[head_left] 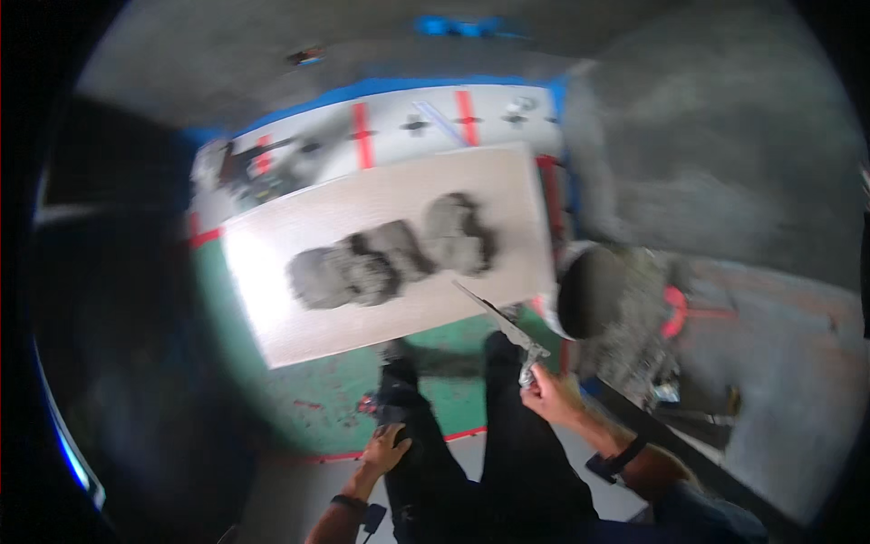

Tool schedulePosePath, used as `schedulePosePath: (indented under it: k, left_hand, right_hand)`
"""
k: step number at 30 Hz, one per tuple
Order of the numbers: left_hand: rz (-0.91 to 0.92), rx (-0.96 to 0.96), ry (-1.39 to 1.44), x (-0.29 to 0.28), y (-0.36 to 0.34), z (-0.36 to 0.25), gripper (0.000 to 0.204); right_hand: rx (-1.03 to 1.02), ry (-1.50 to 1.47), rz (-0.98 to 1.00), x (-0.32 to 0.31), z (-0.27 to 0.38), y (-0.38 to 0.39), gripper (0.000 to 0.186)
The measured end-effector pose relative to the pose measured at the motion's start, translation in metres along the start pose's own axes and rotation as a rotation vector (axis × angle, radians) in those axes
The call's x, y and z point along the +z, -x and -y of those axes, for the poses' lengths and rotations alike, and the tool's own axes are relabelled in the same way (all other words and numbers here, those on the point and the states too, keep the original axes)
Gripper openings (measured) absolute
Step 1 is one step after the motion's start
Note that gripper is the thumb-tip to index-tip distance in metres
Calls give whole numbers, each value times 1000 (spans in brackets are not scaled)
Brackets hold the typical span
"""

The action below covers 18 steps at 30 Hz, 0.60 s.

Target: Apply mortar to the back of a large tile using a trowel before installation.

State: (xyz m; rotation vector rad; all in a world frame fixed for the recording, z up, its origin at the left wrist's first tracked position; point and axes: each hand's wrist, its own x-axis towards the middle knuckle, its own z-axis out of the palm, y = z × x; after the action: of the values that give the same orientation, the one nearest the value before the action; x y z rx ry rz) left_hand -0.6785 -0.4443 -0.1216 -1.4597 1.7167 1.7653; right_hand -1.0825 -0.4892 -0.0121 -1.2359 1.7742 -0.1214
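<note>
My right hand (546, 396) is wrapped round the handle of a trowel (504, 327), whose thin blade is seen nearly edge-on. The blade points up and left, its tip at or just above the near edge of a pale board (263, 218); I cannot tell whether it touches. Lumps of wet grey mortar (340, 276) lie in a rough row across the board. Another mortar heap (455, 231) sits apart on the right, closest to the trowel tip. My left hand (385, 448) rests on my left leg with fingers apart, holding nothing.
Right of the board is a bucket (587, 288), its dark mouth showing, beside spilled grey mortar (639, 317) and a red ring-shaped thing (674, 311). Behind the board runs a white strip with red bands (362, 136). Green flooring (317, 403) lies under my feet. Blurred tools (258, 177) lie far left.
</note>
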Motion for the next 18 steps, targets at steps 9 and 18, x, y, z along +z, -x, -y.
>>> schedulePosePath:
  k: [9, 18]
  left_hand:
    - [11, 496, -420, 60, -49, 40, 46]
    - [26, 18, -201, 102, -130, -100, 23]
  right_hand:
    - [332, 812, 106, -140, -295, -40, 24]
    - [508, 1261, -68, -84, -606, -207, 23]
